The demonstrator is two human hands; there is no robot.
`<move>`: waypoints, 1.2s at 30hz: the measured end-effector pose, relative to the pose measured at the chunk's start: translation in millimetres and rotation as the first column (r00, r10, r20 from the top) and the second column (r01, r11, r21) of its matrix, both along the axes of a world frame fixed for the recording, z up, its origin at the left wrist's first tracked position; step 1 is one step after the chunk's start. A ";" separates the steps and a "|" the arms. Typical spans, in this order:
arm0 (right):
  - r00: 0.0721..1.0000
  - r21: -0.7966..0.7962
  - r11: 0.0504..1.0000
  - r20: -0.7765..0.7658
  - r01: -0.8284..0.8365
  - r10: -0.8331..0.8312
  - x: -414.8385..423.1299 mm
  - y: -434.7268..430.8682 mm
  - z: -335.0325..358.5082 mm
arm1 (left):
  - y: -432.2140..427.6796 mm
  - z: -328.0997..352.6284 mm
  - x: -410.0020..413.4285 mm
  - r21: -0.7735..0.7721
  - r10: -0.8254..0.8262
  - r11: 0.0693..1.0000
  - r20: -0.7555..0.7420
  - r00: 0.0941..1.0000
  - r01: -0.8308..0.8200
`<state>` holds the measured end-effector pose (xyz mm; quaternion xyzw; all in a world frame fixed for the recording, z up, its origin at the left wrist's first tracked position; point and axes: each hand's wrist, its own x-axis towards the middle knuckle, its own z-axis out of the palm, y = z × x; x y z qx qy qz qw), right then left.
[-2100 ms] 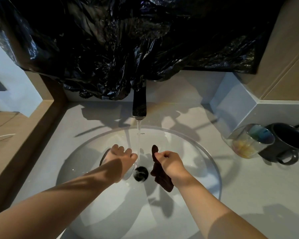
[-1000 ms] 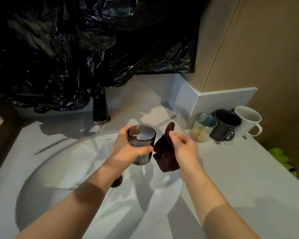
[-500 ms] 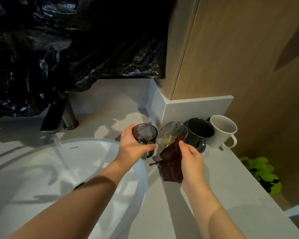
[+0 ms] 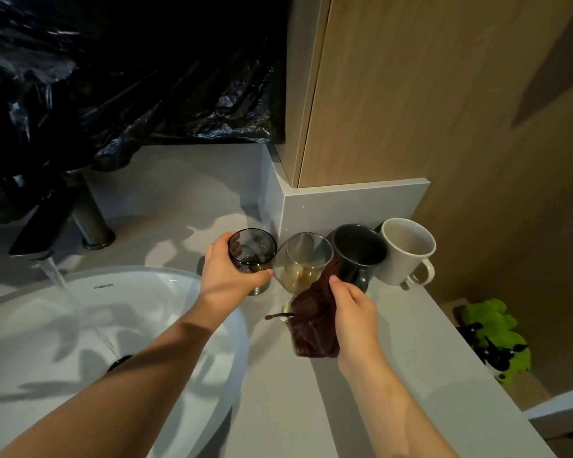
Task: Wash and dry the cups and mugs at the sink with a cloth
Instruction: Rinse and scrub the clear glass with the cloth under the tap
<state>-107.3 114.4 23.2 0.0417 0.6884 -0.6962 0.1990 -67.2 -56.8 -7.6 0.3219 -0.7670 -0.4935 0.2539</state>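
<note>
Head view: left hand [image 4: 229, 276] curls round smoky grey glass tumbler [image 4: 252, 256], upright, low over grey countertop [image 4: 311, 408], at 9 o'clock end of row: clear glass [image 4: 306, 259], dark grey ceramic mug [image 4: 358, 249], white ceramic mug [image 4: 407, 249]. Likely parking it there. Right hand [image 4: 351, 305] pinches dark brown cloth [image 4: 315, 325] at tumbler's 5 o'clock, ready for drying.

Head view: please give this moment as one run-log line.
left hand: grips smoked glass beside clear glass | right hand: holds brown cloth | tap: running | grey mug, white mug: on counter
</note>
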 end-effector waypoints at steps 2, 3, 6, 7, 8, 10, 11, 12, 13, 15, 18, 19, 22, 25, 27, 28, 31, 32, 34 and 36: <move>1.000 -0.006 1.000 0.002 -0.006 0.006 -0.2 -0.7 -0.1 | 0.0 0.4 0.2 0.042 -0.005 0.999 0.001 1.000 0.005; 1.000 -0.005 1.000 0.004 -0.008 0.008 0.0 -0.8 0.2 | 0.2 0.7 0.1 0.067 -0.008 0.998 -0.007 1.000 0.008; 1.000 0.005 1.000 0.010 -0.015 0.015 -0.4 -0.3 0.1 | 1.8 5.3 0.1 0.170 -0.010 0.985 -0.012 1.000 0.012; 1.000 0.002 1.000 0.016 -0.016 0.016 -0.3 0.2 0.4 | 2.5 7.7 1.4 0.209 -0.019 0.978 -0.002 1.000 0.019; 1.000 0.000 1.000 0.022 -0.017 0.017 -0.4 0.8 0.7 | 3.0 9.9 3.4 0.256 -0.033 0.966 0.009 0.999 0.030; 0.999 0.005 1.000 0.027 -0.021 0.021 -0.4 2.2 2.3 | 3.8 13.2 8.8 0.364 -0.054 0.930 0.010 0.998 0.047; 0.999 0.008 1.000 0.026 -0.021 0.020 -0.5 3.5 3.4 | 5.3 15.7 12.6 0.405 -0.044 0.914 -0.002 0.999 0.041; 1.000 0.007 1.000 0.022 -0.018 0.018 -0.6 4.7 4.5 | 7.9 18.5 16.9 0.423 -0.013 0.906 -0.016 1.000 0.018; 1.000 0.004 1.000 0.019 -0.017 0.017 -0.7 6.4 6.0 | 11.8 22.5 21.8 0.433 0.037 0.901 -0.025 0.999 -0.022; 1.000 -0.015 1.000 0.014 -0.009 0.009 -0.6 10.7 10.2 | 20.6 29.4 31.9 0.424 0.146 0.900 -0.070 0.987 -0.103; 1.000 -0.039 0.999 -0.004 -0.005 0.004 0.3 18.8 14.8 | 35.3 33.5 42.9 0.395 0.198 0.910 -0.146 0.969 -0.126; 1.000 -0.038 0.999 -0.009 -0.007 0.007 0.8 21.0 16.0 | 42.2 35.8 43.2 0.387 0.173 0.916 -0.145 0.974 -0.105; 1.000 -0.038 0.999 -0.021 -0.001 0.000 0.5 27.5 18.3 | 62.6 33.7 32.0 0.376 0.021 0.927 -0.067 0.998 0.005; 1.000 -0.010 1.000 -0.024 0.006 -0.007 -2.8 32.4 17.9 | 76.3 26.8 11.7 0.357 -0.057 0.933 0.008 0.998 0.051; 0.999 0.033 0.999 -0.030 0.013 -0.012 -6.6 34.8 15.0 | 81.3 23.7 -1.3 0.296 -0.068 0.955 0.090 0.994 0.039; 1.000 0.046 0.999 -0.028 0.012 -0.011 -8.8 35.9 13.2 | 83.3 23.0 -6.2 0.278 -0.064 0.960 0.121 0.991 0.028; 1.000 0.058 0.998 -0.026 -0.011 0.012 -13.4 39.0 9.6 | 90.2 19.3 -18.0 0.236 -0.059 0.971 0.139 0.989 0.025; 0.999 0.059 0.998 -0.029 -0.021 0.023 -14.6 40.0 8.7 | 92.8 17.2 -21.8 0.236 -0.058 0.972 0.136 0.989 0.025; 0.999 0.048 0.998 -0.034 -0.028 0.030 -15.9 41.2 8.0 | 95.1 11.0 -30.9 0.246 -0.033 0.969 0.128 0.991 0.000; 0.998 0.044 0.998 -0.040 -0.037 0.038 -16.7 41.7 7.3 | 96.4 5.5 -39.9 0.260 0.013 0.965 0.120 0.993 -0.044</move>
